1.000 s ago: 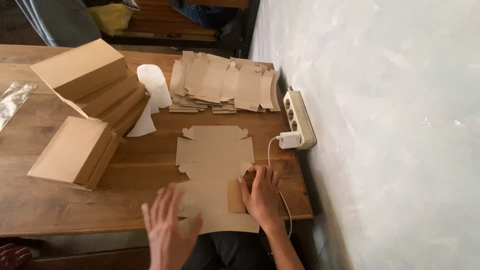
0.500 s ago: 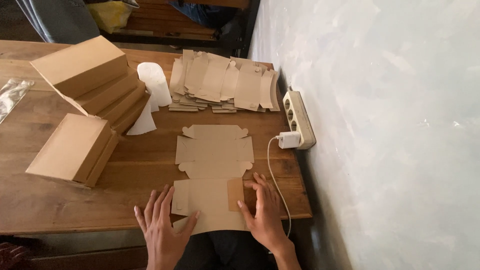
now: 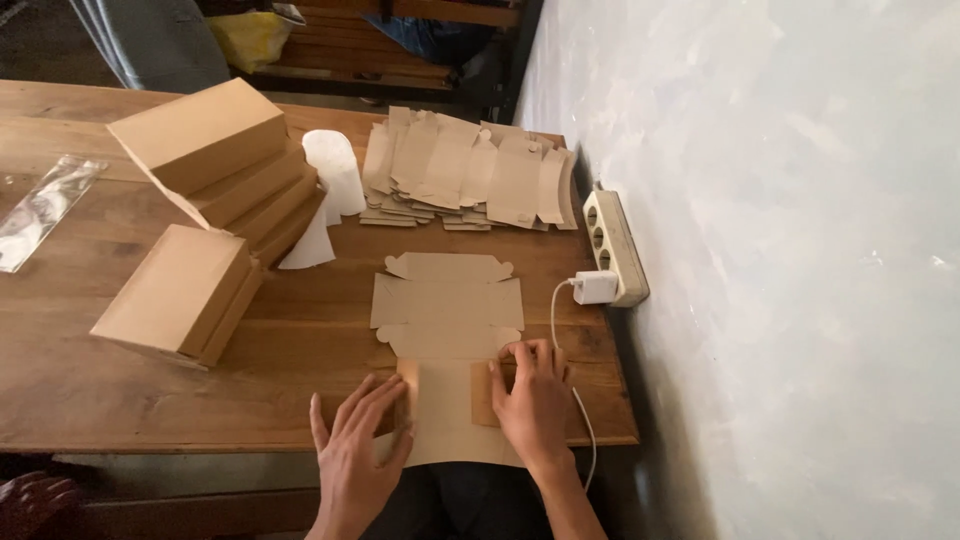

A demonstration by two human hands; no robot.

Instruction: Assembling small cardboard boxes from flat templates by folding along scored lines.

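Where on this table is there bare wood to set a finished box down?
Bare wood lies at the near edge left of the left hand, in front of the low box stack, and around the clear plastic sleeve. It is crowded by the wall: flat cardboard blank, pile of blanks, power strip and right hand.

A single head-worn camera gives the only view, so no second view overlaps it. It looks steeply down and forward from above the near edge of the wooden counter (image 3: 120, 400), close enough that the person's forearms enter from the bottom of the frame. The pale wall (image 3: 780, 250) fills the right side, running away from the camera. At the top, the view reaches past the counter's far edge to dim furniture beyond.
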